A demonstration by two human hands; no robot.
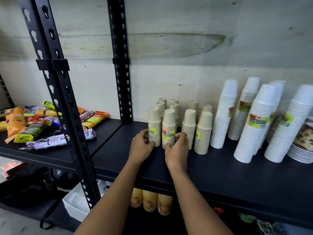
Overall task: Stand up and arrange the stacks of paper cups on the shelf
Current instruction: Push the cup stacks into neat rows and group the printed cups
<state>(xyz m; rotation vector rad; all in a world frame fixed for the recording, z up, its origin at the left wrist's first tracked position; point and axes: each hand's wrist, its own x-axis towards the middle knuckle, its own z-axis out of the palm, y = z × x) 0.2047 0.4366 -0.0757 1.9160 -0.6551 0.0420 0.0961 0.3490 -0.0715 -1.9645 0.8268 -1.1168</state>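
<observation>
Several beige paper cup stacks stand upside down in a cluster on the dark shelf (220,173). My left hand (142,146) curls its fingers round the bottom of the front left beige stack (154,123). My right hand (177,148) grips the bottom of the neighbouring beige stack with the orange and yellow label (169,126). Two more beige stacks (204,131) stand just right of my hands, others behind them. Taller white cup stacks (225,112) rise further right.
Snack packets (33,126) lie scattered on the left shelf bay behind a black slotted upright (67,102). White plates (299,153) sit at the far right. Juice bottles (150,200) stand on the shelf below. A concrete wall backs the shelf.
</observation>
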